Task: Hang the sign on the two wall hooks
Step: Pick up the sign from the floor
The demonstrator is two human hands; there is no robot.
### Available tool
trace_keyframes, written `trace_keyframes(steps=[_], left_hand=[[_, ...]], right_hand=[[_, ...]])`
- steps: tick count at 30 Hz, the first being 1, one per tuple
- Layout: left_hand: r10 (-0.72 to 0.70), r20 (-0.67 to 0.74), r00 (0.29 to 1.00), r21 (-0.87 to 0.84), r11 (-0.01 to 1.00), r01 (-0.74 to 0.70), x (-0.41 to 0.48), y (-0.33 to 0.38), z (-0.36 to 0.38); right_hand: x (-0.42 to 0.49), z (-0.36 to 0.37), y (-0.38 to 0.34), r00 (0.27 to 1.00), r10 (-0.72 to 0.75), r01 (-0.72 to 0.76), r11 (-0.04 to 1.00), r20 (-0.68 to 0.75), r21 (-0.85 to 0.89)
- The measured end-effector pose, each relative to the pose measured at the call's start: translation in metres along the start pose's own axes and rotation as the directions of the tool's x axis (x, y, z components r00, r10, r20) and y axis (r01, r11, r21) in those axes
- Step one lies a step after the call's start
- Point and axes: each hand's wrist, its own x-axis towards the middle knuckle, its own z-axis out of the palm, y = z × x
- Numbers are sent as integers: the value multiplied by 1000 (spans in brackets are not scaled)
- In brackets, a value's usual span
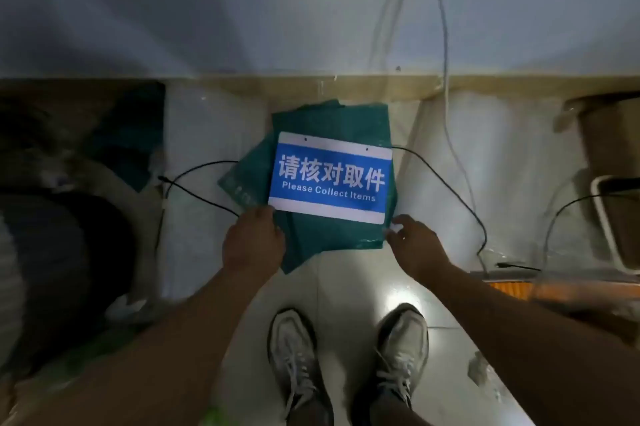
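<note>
A blue and white sign (330, 177) reading "Please Collect Items" lies flat on a pile of green bags (332, 238) on the floor, near the wall's base. Two small holes show along its top white strip. My left hand (252, 242) is at the sign's lower left corner, fingers touching or just under the edge. Just off the lower right corner is my right hand (414, 245), fingers curled and apart from the sign. No wall hooks are in view.
Black cables (197, 171) run across the tiled floor on both sides of the bags. A white cable (445, 54) hangs down the white wall. Dark bags (65, 224) fill the left side. A cardboard box (609, 138) and a white bin (613, 221) stand at right. My shoes (298, 363) are below.
</note>
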Motion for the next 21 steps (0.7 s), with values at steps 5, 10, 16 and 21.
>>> trace_keyframes(steps=[5, 10, 16, 21], left_hand=[[-57, -6, 998, -199, 979, 55, 87, -31, 68], [-144, 3, 990, -329, 934, 137, 139, -32, 91], [-288, 138, 948, -615, 725, 310, 134, -30, 85], [-302, 79, 950, -729, 633, 262, 89, -16, 42]], right_hand=[[89, 53, 19, 996, 82, -74, 975, -29, 211], [135, 75, 18, 966, 224, -164, 918, -132, 360], [126, 74, 14, 933, 331, -217, 834, -145, 507], [91, 31, -4, 926, 357, -231, 792, -122, 565]])
